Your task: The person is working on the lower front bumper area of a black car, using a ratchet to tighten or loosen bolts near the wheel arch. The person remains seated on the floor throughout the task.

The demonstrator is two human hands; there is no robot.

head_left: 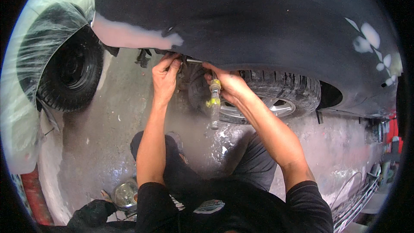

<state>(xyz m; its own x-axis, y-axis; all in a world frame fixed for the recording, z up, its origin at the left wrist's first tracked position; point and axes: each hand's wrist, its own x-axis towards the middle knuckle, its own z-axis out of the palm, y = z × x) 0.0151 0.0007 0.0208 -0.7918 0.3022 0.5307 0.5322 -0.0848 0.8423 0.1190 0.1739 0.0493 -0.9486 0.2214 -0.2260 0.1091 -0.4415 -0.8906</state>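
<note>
I have the left hand (165, 77) up at the lower edge of the dark panel (241, 21), its grip's contents impossible to tell, then the silver shaft (194, 61), then the yellow-marked tool (214, 103) held by the right hand (230, 85), seemingly mid-work under that edge, which calls for steady alignment next.

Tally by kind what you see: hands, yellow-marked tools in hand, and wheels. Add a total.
Hands: 2 (left hand, right hand)
Yellow-marked tool: 1
Wheels: 2 (left wheel, right wheel)
Total: 5
</note>
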